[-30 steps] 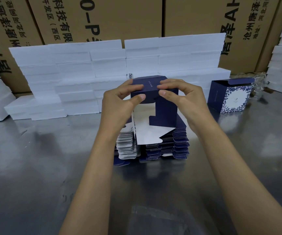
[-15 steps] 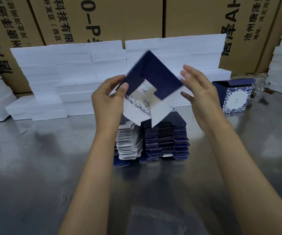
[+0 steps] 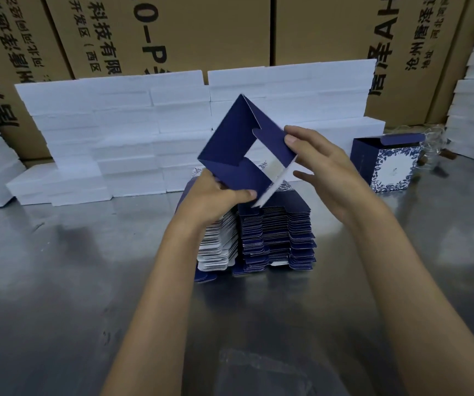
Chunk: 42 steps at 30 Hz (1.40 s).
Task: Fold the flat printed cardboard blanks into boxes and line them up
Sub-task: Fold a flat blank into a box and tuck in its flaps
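The lower corner of a half-opened navy blank (image 3: 230, 150) is pinched by the left hand (image 3: 215, 195), thumb curled over the front panel, remaining fingers hidden behind the card. The right edge of the same blank is touched by the thumb of the right hand (image 3: 324, 170); its other fingers (image 3: 308, 176) are held loosely extended just beside the card, not wrapped round it. The blank is held in the air, turned on its corner like a diamond, opened into a sleeve with the white inside and a strip of floral print seen through the gap. A white flap is seen hanging at its lower right edge.

Directly beneath the hands, a stack of flat blanks (image 3: 275, 238) is laid on the metal surface (image 3: 58, 281), navy edges to the right, white edges to the left. One folded box (image 3: 384, 164), navy with a blue floral front panel, is stood upright on the surface to the right, well apart from the stack, its top flap raised. Clear glass items beside it are too blurred to tell.

White foam slabs (image 3: 130, 132) are stacked along the back of the surface and at both sides. Brown printed cartons (image 3: 201, 32) are stood behind the foam.
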Motion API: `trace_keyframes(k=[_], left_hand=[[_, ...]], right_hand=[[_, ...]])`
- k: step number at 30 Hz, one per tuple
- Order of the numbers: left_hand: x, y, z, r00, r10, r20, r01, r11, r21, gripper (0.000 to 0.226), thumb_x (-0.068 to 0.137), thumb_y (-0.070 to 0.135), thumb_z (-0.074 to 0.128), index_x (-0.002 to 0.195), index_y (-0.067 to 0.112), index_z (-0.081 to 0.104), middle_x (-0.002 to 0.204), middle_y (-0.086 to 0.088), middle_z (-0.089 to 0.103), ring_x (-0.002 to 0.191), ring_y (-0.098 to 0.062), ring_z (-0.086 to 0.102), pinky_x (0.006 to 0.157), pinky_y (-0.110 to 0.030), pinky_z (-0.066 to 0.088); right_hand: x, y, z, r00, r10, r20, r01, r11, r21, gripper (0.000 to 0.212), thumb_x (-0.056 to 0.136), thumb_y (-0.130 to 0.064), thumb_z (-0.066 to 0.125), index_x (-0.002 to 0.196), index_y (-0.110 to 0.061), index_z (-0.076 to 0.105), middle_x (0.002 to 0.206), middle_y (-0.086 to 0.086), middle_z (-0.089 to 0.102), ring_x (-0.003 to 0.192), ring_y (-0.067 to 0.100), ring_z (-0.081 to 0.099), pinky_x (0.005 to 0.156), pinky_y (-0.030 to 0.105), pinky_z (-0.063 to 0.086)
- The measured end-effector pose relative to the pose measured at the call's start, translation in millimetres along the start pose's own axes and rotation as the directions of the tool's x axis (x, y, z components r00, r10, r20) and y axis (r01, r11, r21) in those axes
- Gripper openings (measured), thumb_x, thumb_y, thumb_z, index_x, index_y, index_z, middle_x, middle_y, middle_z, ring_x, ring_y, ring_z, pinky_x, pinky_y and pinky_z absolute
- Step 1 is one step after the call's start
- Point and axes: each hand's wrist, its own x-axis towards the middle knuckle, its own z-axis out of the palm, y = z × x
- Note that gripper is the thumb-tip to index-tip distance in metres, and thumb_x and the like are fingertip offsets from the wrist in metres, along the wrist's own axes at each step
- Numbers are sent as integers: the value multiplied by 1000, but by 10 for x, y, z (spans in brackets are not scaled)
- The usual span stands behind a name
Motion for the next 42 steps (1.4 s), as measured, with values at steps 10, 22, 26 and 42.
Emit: trace_keyframes(k=[10, 22, 26, 42], left_hand=[[-114, 76, -138, 959, -183, 218, 83, 911, 403, 34, 83, 53, 73, 99, 23, 81, 114, 10, 71, 108, -13, 65, 104, -34, 48], [-155, 168, -493, 979, 154, -135, -120, 965, 232, 55, 82, 54, 74, 129, 42, 48, 137, 17, 45, 123, -2, 42, 91, -22, 35], [-165, 266, -271, 913, 393, -111, -380, 917, 120, 24, 87, 36, 76, 110, 38, 67, 133, 23, 57, 126, 0, 49, 101, -19, 39], [-66, 122, 20, 862, 447, -238, -451, 892, 41, 17, 83, 6, 77, 93, 21, 75, 98, 9, 74, 96, -2, 67, 90, -24, 52]], right_hand=[[-45, -67, -119, 998, -63, -4, 62, 983, -172, 37, 89, -29, 79, 124, -32, 67, 121, -19, 69, 100, -1, 67, 84, 18, 54], [-62, -196, 14, 978, -205, -38, 165, 875, -455, 31, 88, -20, 79, 119, -27, 75, 116, -15, 70, 112, -2, 61, 94, 13, 47], [-84, -235, 114, 989, -147, -1, 136, 919, -370, 30, 84, -16, 81, 109, -32, 76, 111, -20, 69, 104, -3, 64, 86, 14, 54], [-67, -97, 274, 985, -158, -70, 146, 977, -154, 15, 81, -13, 84, 87, -26, 81, 110, -12, 73, 103, -11, 62, 96, 18, 46]])
